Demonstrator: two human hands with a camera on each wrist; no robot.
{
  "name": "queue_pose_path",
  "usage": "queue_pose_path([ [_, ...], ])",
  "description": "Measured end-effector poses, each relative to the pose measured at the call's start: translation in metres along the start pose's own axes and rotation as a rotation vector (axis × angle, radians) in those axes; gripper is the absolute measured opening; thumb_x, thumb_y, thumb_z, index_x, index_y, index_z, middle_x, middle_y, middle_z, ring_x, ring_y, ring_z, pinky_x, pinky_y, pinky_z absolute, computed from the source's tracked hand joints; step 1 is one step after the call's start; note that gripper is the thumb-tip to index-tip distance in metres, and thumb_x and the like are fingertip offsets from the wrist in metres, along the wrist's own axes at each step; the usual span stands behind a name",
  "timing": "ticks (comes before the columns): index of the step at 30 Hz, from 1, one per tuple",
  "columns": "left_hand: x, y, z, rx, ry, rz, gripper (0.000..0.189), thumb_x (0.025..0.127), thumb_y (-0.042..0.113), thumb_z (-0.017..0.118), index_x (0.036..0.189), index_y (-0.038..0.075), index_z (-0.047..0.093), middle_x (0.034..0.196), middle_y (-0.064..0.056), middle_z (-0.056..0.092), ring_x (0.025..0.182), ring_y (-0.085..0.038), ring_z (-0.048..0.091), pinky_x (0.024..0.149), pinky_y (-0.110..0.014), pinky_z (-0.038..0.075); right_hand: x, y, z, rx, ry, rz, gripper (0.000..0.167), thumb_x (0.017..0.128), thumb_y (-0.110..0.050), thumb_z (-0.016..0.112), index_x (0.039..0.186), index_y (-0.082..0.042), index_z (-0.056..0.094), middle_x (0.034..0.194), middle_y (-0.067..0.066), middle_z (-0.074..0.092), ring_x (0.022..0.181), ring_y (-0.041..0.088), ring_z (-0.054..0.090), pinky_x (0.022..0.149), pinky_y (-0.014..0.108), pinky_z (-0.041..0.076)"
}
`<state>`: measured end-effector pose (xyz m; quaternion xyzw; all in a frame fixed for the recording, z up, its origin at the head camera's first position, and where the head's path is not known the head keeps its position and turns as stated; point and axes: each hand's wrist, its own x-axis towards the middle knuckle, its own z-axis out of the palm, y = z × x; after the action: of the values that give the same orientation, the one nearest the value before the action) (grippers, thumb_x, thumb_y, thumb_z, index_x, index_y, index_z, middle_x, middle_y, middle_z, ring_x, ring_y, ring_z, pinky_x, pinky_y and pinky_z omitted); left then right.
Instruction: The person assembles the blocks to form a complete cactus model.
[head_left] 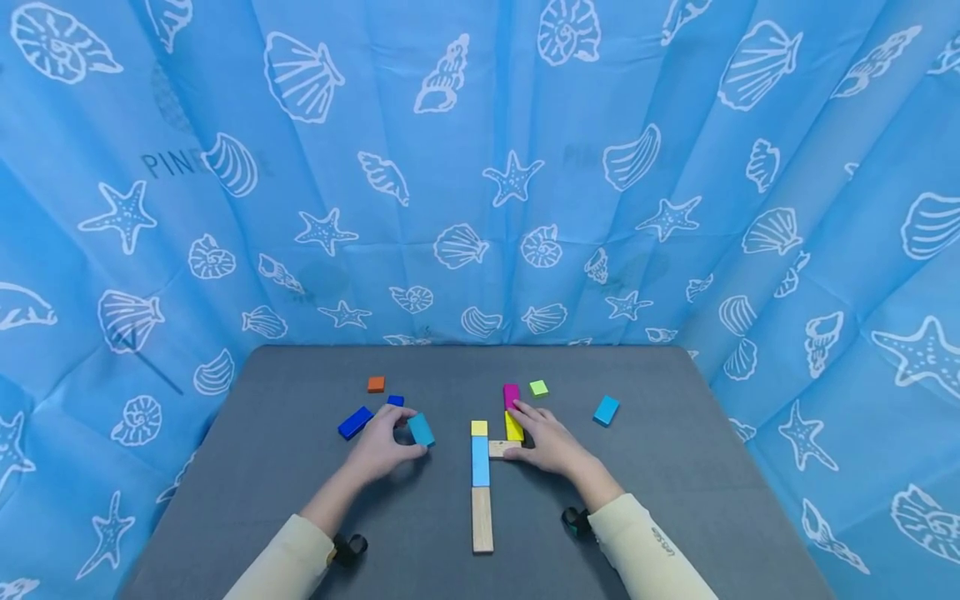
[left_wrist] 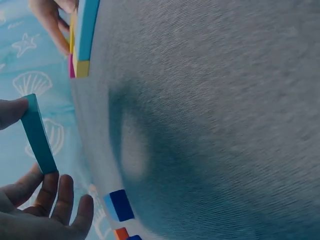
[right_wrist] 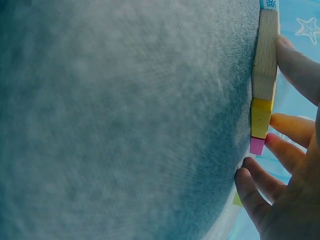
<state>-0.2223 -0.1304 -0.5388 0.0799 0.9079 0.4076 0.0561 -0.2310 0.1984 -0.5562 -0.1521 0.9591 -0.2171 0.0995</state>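
My left hand [head_left: 378, 446] pinches a teal block [head_left: 422, 430] by its two ends, thumb against fingertips. In the left wrist view the teal block [left_wrist: 39, 134] hangs above the table, with a shadow below. My right hand [head_left: 551, 442] lies over a joined run of blocks, its loosely extended fingers touching them. The thumb is at a plain wooden block [head_left: 502, 449], the fingertips at a yellow block [head_left: 513, 427] and a magenta block [head_left: 512, 394]. Left of these, a straight column has a yellow square [head_left: 479, 427], a light blue block [head_left: 481, 461] and a longer wooden block [head_left: 482, 521].
Loose on the grey table [head_left: 420, 533] lie an orange block [head_left: 377, 384], a dark blue block [head_left: 355, 422] and another dark blue one [head_left: 396, 401] behind my left hand. A light green block [head_left: 538, 388] and a blue block [head_left: 606, 410] lie farther right. A shell-patterned curtain [head_left: 480, 200] surrounds the table.
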Motion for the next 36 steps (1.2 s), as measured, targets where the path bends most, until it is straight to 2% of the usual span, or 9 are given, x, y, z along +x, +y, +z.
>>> queue_pose_path([
  [6,0.011,0.009,0.002,0.025,-0.013,0.029,0.056,0.080,0.031,0.085,0.130,0.014,0.064,0.123,-0.002,0.059,0.111,-0.022,0.058,0.092,-0.047,0.052,0.000,0.000,-0.001,0.016,-0.002,0.004,0.081,0.088,-0.053,0.073,0.156,-0.020,0.041,0.165,0.002,0.031,0.147,0.038,0.033,0.112,0.063,0.036],
  [13,0.025,0.021,0.012,0.039,-0.095,0.054,0.056,0.081,0.033,0.084,0.130,0.015,0.065,0.125,-0.003,0.059,0.112,-0.022,0.057,0.095,-0.046,0.052,0.001,0.004,0.002,0.012,0.012,0.011,0.081,0.089,-0.054,0.072,0.156,-0.022,0.040,0.166,-0.002,0.029,0.148,0.036,0.032,0.113,0.062,0.035],
  [18,0.036,0.030,0.014,0.050,-0.120,0.073,0.058,0.081,0.032,0.084,0.132,0.014,0.064,0.126,-0.006,0.057,0.112,-0.023,0.056,0.093,-0.045,0.052,0.002,0.004,0.002,0.018,0.010,0.013,0.081,0.089,-0.055,0.071,0.156,-0.022,0.041,0.166,-0.001,0.030,0.148,0.037,0.032,0.113,0.062,0.035],
  [26,0.057,0.041,0.018,0.070,-0.136,0.071,0.058,0.084,0.029,0.082,0.136,0.014,0.063,0.126,-0.006,0.057,0.114,-0.024,0.056,0.091,-0.045,0.052,0.003,0.001,0.002,0.008,0.008,0.011,0.080,0.089,-0.055,0.071,0.156,-0.023,0.041,0.166,-0.001,0.030,0.147,0.037,0.032,0.113,0.062,0.036],
  [36,0.082,0.041,0.034,0.065,-0.128,0.091,0.060,0.086,0.031,0.081,0.140,0.014,0.060,0.131,-0.007,0.055,0.120,-0.026,0.055,0.098,-0.047,0.051,0.003,0.002,0.002,-0.006,-0.009,0.025,0.082,0.089,-0.058,0.070,0.157,-0.023,0.039,0.166,-0.001,0.029,0.148,0.036,0.032,0.113,0.061,0.035],
])
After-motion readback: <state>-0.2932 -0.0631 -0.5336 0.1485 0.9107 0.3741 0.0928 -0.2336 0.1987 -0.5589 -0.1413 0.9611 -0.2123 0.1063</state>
